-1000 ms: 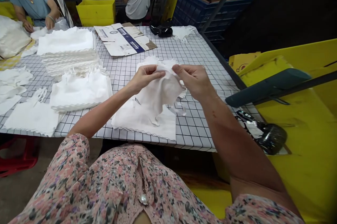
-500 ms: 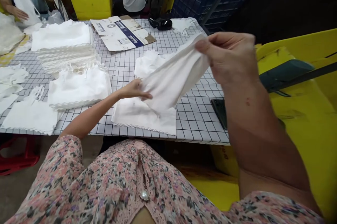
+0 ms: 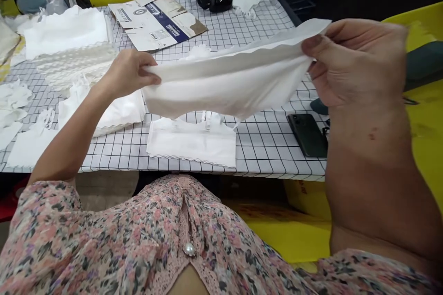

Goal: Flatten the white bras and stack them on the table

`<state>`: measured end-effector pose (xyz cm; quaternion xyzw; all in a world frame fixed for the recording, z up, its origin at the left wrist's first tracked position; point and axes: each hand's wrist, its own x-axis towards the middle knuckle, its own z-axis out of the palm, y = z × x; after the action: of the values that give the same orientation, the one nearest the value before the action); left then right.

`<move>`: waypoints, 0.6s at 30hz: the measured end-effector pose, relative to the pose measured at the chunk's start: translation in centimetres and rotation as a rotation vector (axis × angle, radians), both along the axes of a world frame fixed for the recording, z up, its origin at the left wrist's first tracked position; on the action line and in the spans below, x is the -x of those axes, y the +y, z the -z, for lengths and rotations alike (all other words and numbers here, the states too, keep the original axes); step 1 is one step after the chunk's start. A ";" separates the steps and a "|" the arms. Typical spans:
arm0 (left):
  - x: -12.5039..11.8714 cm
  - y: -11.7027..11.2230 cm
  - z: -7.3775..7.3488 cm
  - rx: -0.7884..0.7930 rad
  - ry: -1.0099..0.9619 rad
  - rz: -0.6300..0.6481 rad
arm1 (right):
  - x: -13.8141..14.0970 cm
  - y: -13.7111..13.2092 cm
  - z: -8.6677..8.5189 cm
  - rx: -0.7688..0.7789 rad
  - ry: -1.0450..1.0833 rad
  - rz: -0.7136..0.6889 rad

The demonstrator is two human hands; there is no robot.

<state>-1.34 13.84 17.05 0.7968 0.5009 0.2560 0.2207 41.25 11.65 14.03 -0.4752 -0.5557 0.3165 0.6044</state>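
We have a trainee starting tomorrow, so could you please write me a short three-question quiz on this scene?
1. True or false: the left hand and right hand hold the white cloth stretched above the table.
2. Which lies on the table? A) a laptop B) a dark phone C) a cup
3. What lies directly below the held cloth?
Key: 1 true; 2 B; 3 a folded white piece with a scalloped edge.

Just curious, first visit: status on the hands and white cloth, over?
Left hand and right hand pinching opposite ends. Stretched white cloth above table. Phone lies aside, untouched.
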 end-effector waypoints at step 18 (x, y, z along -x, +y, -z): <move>2.0 -7.2 15.3 -0.068 0.007 0.093 | -0.5 -8.8 14.4 0.167 -0.384 -0.177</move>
<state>-3.36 6.68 1.80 0.8272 0.4550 0.2595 0.2035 41.79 2.89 -0.37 -0.5246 -0.6718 0.3170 0.4160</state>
